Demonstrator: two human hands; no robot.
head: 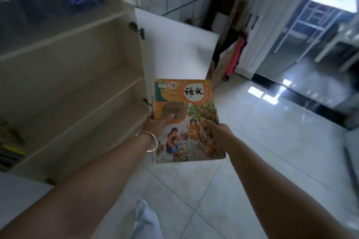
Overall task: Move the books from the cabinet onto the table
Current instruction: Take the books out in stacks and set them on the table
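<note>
Both forearms reach forward from the bottom edge, converging at 12 o'clock on the books (186, 122).

Left hand (155, 124) grips the stack's left edge, thumb curled over the cover and the other fingers hidden underneath. A bangle (150, 142) sits on that wrist. Right hand (212, 128) grips the right edge, thumb on top, remaining fingers out of sight under the stack. Neither hand is nearer; they hold level, one per side.

The stack is held cover-up over the tiled floor (252, 141), clear of the cabinet. Long axis runs 6-to-12, away from the body, title end far. Extra edges show at the left side, so there's more than one volume; count unclear.

The cabinet (68, 75) lies at 9–10 o'clock, door (174, 44) swung open just beyond the stack. More spines show at its lower left, blurred.

What looks like a table frame (310, 17) sits far off at 1–2 o'clock. My read: carry phase, next move is a turn right, stack kept flat between both grips.
</note>
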